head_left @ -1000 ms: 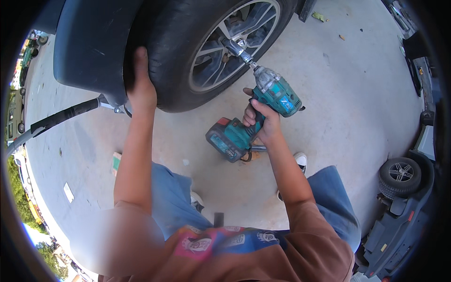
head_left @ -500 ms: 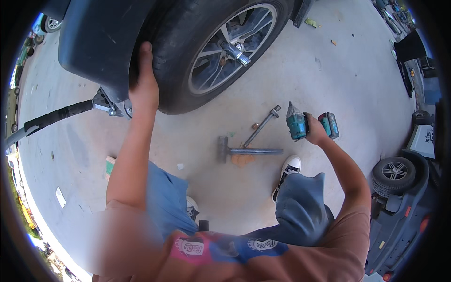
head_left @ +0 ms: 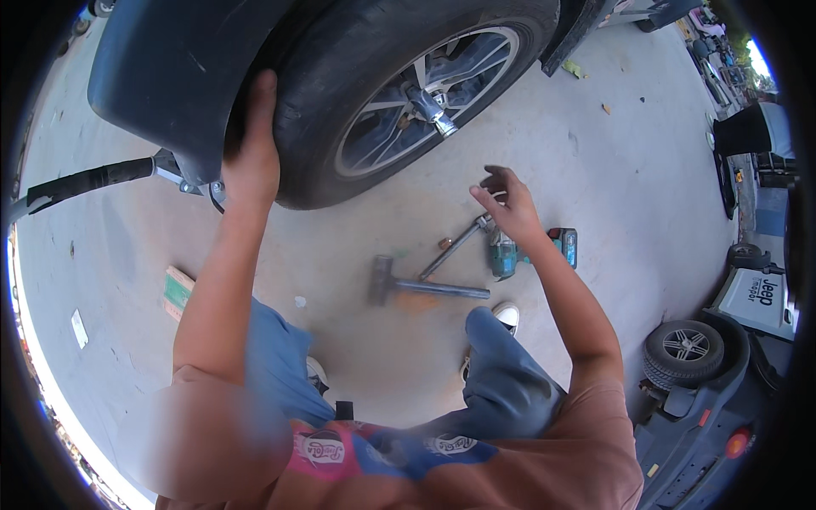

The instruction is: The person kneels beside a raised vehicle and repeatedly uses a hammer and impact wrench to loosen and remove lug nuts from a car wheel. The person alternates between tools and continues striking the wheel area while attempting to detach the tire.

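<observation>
My left hand (head_left: pixel 255 157) reaches into the gap between the dark bumper (head_left: pixel 170 76) and the tyre (head_left: pixel 310 127), touching the tyre. One digit lies stretched along it; the others are hidden. A chrome socket-like cylinder (head_left: pixel 443 124) sticks out from the middle of the spoked wheel rim (head_left: pixel 374 140). My right hand (head_left: pixel 508 202) hovers, empty and with fingers apart, above the floor. Under its wrist lies a teal cordless impact wrench (head_left: pixel 503 255), partly covered by the forearm. A metal bar with a socket end (head_left: pixel 455 246) and a hammer (head_left: pixel 442 289) lie beside it.
A small brownish nut-like piece (head_left: pixel 445 243) lies by the bar. Left of the tyre, a jack handle (head_left: pixel 93 183) runs out from under the bumper. A green-and-tan block (head_left: pixel 178 291) lies near my left arm. At right stands another vehicle with a spare wheel (head_left: pixel 684 344).
My right hand has let go of the impact wrench, which is now on the floor, and has moved up and left with its fingers spread. The left hand stays at the tyre.
</observation>
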Demonstrator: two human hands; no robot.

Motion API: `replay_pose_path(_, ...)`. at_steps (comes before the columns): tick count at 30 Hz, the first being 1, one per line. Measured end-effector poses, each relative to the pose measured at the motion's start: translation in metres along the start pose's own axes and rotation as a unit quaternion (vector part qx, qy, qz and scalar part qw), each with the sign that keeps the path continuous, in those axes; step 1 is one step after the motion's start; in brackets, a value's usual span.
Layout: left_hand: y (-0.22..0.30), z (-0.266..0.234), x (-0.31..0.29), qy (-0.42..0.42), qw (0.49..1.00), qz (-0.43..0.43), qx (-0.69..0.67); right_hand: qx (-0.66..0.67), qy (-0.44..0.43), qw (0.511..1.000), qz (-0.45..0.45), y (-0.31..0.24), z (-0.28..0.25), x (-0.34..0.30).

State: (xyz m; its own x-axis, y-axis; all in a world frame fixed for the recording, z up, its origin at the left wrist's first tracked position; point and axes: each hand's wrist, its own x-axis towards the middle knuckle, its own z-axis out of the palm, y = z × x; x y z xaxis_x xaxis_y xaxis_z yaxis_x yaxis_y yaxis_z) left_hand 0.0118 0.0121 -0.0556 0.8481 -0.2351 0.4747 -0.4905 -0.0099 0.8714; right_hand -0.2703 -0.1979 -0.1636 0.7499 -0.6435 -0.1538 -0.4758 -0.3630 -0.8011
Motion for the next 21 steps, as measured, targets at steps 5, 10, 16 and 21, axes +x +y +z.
replay_pose_path(5, 0.016, 0.006, -0.002, 0.004, 0.999, 0.03, 0.041, 0.065, 0.015, 0.997, -0.049, -0.074, 0.042, 0.059)
replay_pose_path(10, 0.016, -0.001, -0.005, -0.001, 0.998, 0.018, 0.059, 0.5, -0.121, 0.845, 0.142, -0.098, 0.043, 0.063)
replay_pose_path(16, 0.006, 0.004, -0.003, 0.019, 0.999, 0.018, 0.046, 0.399, -0.046, 0.914, 0.054, -0.091, 0.051, 0.07)
replay_pose_path(21, -0.006, -0.012, -0.005, -0.021, 0.995, -0.098, 0.009, 0.299, -0.189, 0.935, 0.001, -0.063, 0.008, 0.061)
